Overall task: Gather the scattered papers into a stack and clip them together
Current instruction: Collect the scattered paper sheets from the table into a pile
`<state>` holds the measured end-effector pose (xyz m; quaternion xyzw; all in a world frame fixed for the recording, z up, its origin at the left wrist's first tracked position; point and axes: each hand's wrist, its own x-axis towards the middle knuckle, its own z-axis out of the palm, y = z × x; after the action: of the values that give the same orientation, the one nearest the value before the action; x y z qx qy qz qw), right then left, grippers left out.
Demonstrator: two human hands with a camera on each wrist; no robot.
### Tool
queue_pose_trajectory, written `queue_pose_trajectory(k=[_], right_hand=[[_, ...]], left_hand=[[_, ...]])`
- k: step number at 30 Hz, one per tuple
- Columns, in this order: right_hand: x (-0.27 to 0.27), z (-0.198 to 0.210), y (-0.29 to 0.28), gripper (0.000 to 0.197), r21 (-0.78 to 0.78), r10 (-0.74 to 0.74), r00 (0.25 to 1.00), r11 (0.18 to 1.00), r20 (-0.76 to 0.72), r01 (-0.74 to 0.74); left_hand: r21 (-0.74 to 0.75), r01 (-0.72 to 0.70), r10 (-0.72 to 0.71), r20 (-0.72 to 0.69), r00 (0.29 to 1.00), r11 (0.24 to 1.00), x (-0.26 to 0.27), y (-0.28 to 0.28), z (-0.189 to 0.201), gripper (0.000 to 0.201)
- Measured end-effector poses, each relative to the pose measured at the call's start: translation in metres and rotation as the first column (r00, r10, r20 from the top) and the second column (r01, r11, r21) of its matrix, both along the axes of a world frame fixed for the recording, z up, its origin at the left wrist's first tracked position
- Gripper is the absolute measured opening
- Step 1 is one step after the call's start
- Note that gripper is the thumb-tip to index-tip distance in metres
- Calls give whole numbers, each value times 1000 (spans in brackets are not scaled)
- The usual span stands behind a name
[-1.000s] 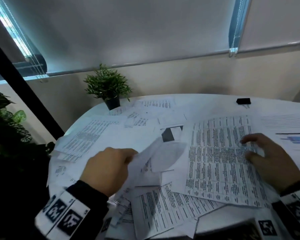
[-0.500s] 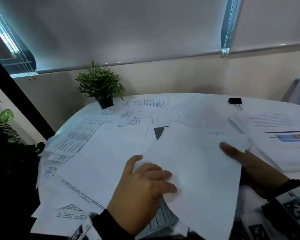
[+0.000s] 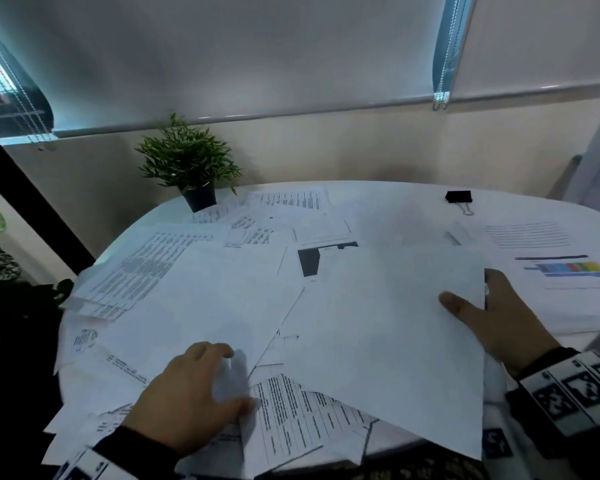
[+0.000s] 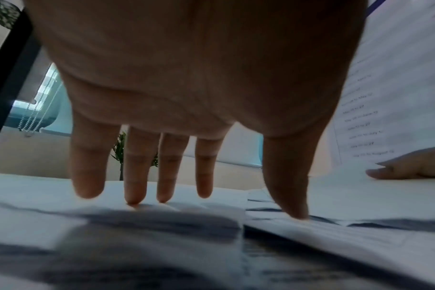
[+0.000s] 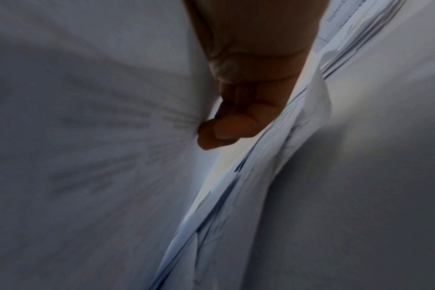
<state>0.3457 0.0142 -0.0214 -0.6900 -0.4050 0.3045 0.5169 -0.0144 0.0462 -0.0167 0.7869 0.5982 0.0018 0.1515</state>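
While gathering proceeds, right hand (image 3: 496, 317) pinching blank-backed sheets (image 3: 388, 341) at their right edge, thumb on top and fingers beneath, lifted over scattered papers (image 3: 174, 271) covering the white bench (image 3: 395, 199); left hand (image 3: 191, 393) spread, fingertips (image 4: 134, 198) pressing loose printed pages at the near edge. Step judged early: next, sliding remaining sheets under the held bundle, squaring edges, then reaching for the black binder clip (image 3: 458, 196) at the far side.
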Motion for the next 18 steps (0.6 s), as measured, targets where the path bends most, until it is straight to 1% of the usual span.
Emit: queue_pose_trajectory(k=[1,2,3,5,6,7,8,9,10,11,12,13,14,15,16,17,18], right_hand=[[1,-2,0,37,-1,25,999,1000,33,-25],[1,-2,-2,29,-1,36,997,999,64,-36],[0,-1,-2,22,15,40,996,999,85,-41],[-3,5,-3,13,49,28,995,998,91,-32],[-5,8,-3,8,69,13,997,997,73,-19],[-8,14,-4,5,88,16,999,996,41,-20],[-10,17,-5,7,109,24,1000,994,16,-25],[-13,20,-5,10,125,52,999,991,-5,-51],[-16,23,-6,10,137,70,997,988,-14,-68],[-17,26,-8,7,149,92,996,985,-21,-87],[-20,29,-9,11,167,120,992,980,-41,-112],[-19,30,-9,30,181,140,989,975,-41,-131],[-17,30,-9,47,176,121,993,977,0,-119],[-14,32,-11,57,178,80,996,980,50,-87],[-10,34,-12,49,198,13,996,980,90,-31],[-5,39,-14,25,196,-27,988,981,151,-3],[-1,45,-14,9,216,-81,970,976,231,31]], left_hand=[[6,1,-1,0,1000,1000,3,0,-1,112],[23,9,-9,18,1000,1000,7,-1,-2,107],[35,17,-19,59,998,999,13,-2,0,97],[31,6,-12,209,978,999,29,-4,6,78],[19,-7,1,297,955,1000,37,-2,9,78],[-1,-20,19,401,916,1000,43,0,12,83],[-21,-42,46,507,861,999,50,4,16,89],[-51,-68,85,606,791,996,57,6,19,89],[-71,-84,109,686,720,994,62,9,20,78],[-58,-86,101,734,672,995,67,11,21,56],[-28,-85,78,751,656,996,71,12,23,33],[-8,-85,61,770,635,996,72,14,24,28],[-3,-99,64,788,612,995,70,16,23,32],[-17,-138,93,814,574,990,65,17,26,32],[-11,-209,125,832,540,978,57,20,31,27],[24,-297,139,845,517,955,48,22,37,20],[70,-391,149,853,501,918,39,24,44,17]])
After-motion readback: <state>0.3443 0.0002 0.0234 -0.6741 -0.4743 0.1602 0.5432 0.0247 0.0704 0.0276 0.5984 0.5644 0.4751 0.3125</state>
